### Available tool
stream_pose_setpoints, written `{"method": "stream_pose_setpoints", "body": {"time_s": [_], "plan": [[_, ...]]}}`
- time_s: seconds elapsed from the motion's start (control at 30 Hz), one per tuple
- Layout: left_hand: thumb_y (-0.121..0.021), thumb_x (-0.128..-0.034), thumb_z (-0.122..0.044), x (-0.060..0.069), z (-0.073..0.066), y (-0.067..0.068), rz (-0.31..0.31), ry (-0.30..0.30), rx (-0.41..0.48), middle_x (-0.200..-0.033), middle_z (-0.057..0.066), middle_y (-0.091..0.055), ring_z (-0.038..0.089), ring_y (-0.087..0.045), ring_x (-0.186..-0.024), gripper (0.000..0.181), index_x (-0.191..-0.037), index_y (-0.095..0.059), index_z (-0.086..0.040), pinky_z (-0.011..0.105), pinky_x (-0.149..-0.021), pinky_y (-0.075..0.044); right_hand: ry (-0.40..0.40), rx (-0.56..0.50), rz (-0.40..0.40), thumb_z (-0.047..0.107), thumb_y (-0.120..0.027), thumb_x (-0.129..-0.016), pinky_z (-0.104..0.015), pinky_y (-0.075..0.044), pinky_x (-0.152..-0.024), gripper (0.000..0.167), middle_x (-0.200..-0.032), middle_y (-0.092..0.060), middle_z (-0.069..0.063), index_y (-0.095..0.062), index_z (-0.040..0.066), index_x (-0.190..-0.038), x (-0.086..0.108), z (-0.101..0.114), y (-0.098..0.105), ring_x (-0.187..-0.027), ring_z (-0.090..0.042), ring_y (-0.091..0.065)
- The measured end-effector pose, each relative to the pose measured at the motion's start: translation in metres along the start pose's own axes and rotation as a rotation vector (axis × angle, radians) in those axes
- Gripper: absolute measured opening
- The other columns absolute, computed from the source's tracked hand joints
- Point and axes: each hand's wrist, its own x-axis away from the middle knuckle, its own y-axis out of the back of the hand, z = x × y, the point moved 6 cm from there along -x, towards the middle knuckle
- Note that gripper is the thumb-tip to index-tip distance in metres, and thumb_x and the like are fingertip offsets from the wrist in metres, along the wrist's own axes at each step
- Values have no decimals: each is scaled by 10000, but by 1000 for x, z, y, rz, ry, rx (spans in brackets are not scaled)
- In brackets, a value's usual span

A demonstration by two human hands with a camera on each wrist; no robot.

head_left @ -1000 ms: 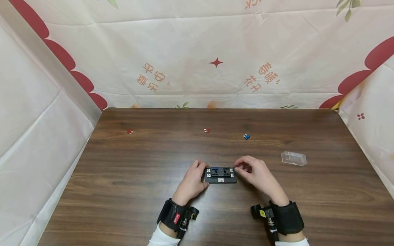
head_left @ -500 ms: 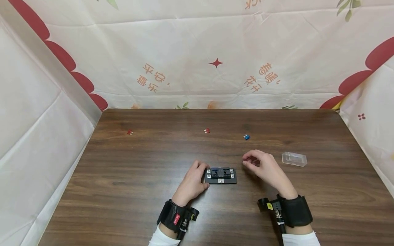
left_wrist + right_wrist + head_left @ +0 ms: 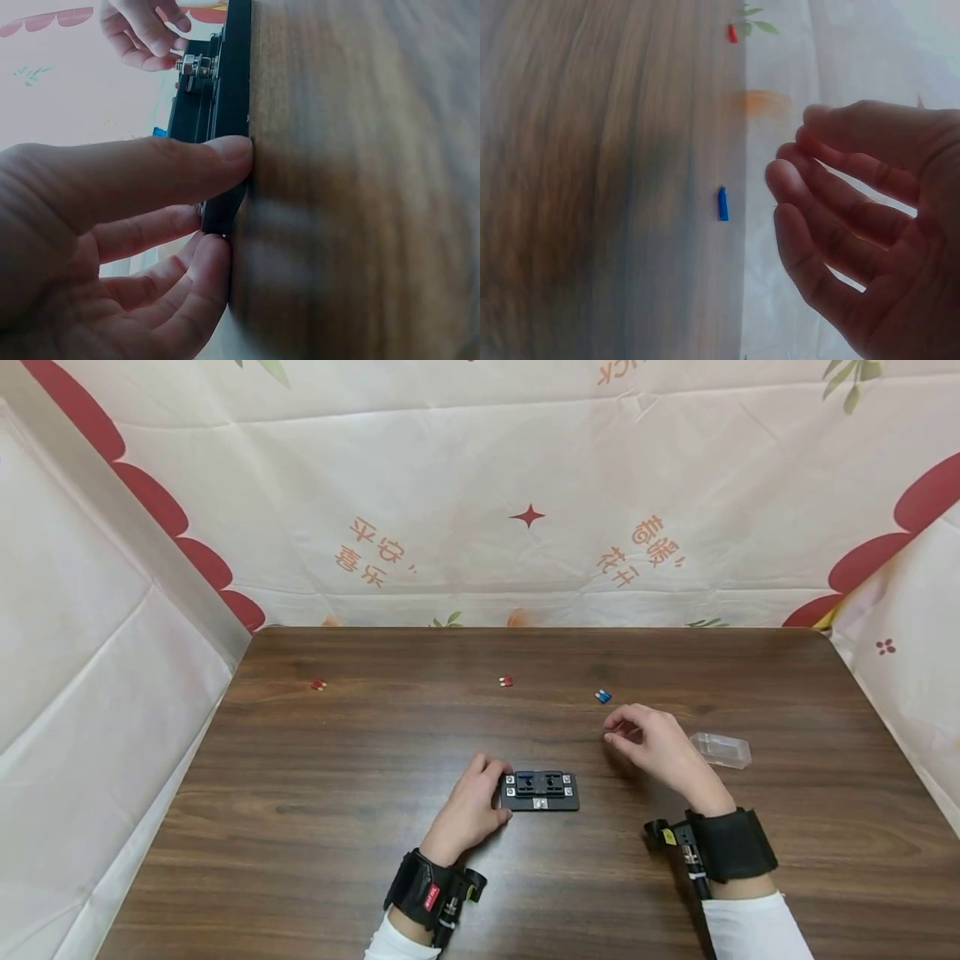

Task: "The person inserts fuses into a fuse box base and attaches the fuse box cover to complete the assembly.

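Note:
My left hand point(image 3: 468, 806) grips the left end of a black fuse block point(image 3: 558, 804), thumb on its near side and fingers behind. The block lies flat on the table, with metal screw terminals at its ends and front. A bit of blue point(image 3: 159, 132) shows at its top in the left wrist view. To the right and farther back, my right hand point(image 3: 656, 747) hovers above the table with loosely bent fingers, holding nothing visible. Just beyond its fingertips lies a blue blade fuse point(image 3: 603, 696). One red blade fuse point(image 3: 506, 681) lies behind the block.
Another red blade fuse point(image 3: 318, 685) lies far left on the brown wooden table point(image 3: 300, 860). A clear plastic cover point(image 3: 723, 750) rests right of my right hand, partly hidden by it. A printed cloth point(image 3: 450, 485) hangs along the table's back edge.
My right hand has left the block's right end and moved right and away from me, toward the blue fuse. My left hand and the block have stayed in place.

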Motion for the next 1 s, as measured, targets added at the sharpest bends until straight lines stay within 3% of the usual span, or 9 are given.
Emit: {"method": "stream_pose_setpoints", "body": {"time_s": [0.37,0.73,1.0], "plan": [[-812,-704,1,0,-2,0,-3,-14,-20,-1065,81,-508,206,-520,-905,504,-1160,-598,-25,345,-830,-452,15,41,42,-33,-676,-856,-433,-506,-705,125,-914,-609,-98,-645,1,-973,-17,-9,2,-812,-248,-600],[-812,-703,3,1,-1,0,-9,-5,-21,-1066,79,-508,198,-520,-920,513,-1169,-599,-17,340,-843,-450,30,106,149,-45,-683,-841,-461,-501,-748,217,-999,-634,-158,-649,-40,-1055,-42,-16,3,-885,-311,-621],[-807,-709,10,1,-1,0,-3,-1,-9,-1063,77,-504,184,-514,-911,508,-1170,-596,-14,327,-837,-449,39,187,221,-29,-694,-841,-484,-477,-790,249,-1072,-626,-165,-663,-13,-1087,-56,-20,3,-967,-337,-597]]}}
